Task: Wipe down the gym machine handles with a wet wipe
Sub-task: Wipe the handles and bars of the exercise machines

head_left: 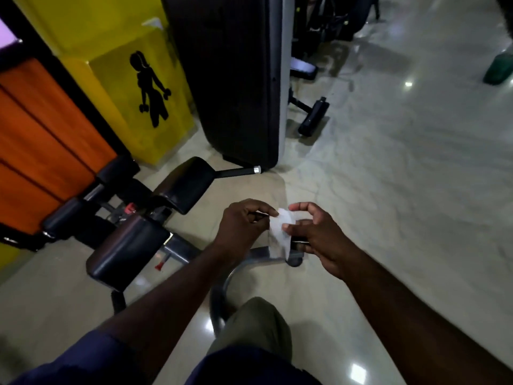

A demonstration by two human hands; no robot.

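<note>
Head view, left to right. Far left: orange panels (41,140) beside a yellow wall (116,87) bearing a black silhouette (150,87) of a figure with dumbbells. Below them stands a gym machine with black upholstered pads, the nearest a seat pad (122,251), and a small red knob (129,209) on its frame. Centre, rear: a tall black weight-stack housing (236,79) with a grey edge. A black handle (236,171) with a chrome end cap projects rightward from the upper pad, just in front of the housing's base.

Centre foreground: the left hand (243,226), fingers curled, pinches the upper edge of the white wet wipe (280,234) between thumb and forefinger. The wipe hangs crumpled in the air between both hands, nearer the camera than the handle and apart from it. The right hand (319,237) pinches the wipe's right side with thumb and fingertips, its remaining fingers loosely bent. A dark shape under those fingers cannot be identified.

Below: a khaki trouser leg (252,323). Right: glossy pale marble floor (402,162), and a green object (499,68) at the upper edge, blurred.
</note>
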